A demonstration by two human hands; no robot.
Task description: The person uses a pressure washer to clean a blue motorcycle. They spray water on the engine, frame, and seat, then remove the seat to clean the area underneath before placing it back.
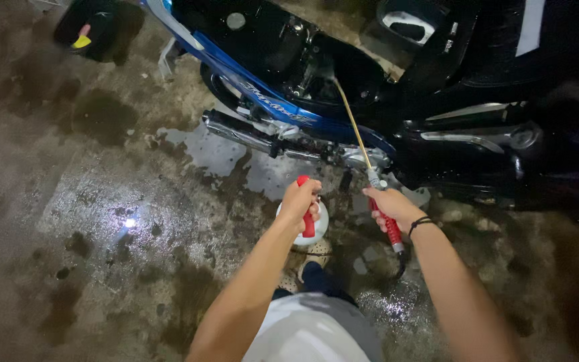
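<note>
The left hand (301, 201) is closed around the red pump handle (307, 216) of a white sprayer bottle (321, 221), mostly hidden beneath it. The right hand (391, 204) grips the red-handled spray wand (389, 224), whose thin brass tube (351, 117) reaches into the blue and black motorcycle (383, 80), its dark parts hard to make out.

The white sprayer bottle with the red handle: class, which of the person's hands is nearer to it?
Left. The left hand grips the red handle on top of the white bottle; the right hand is off to its right, holding the spray wand.
</note>
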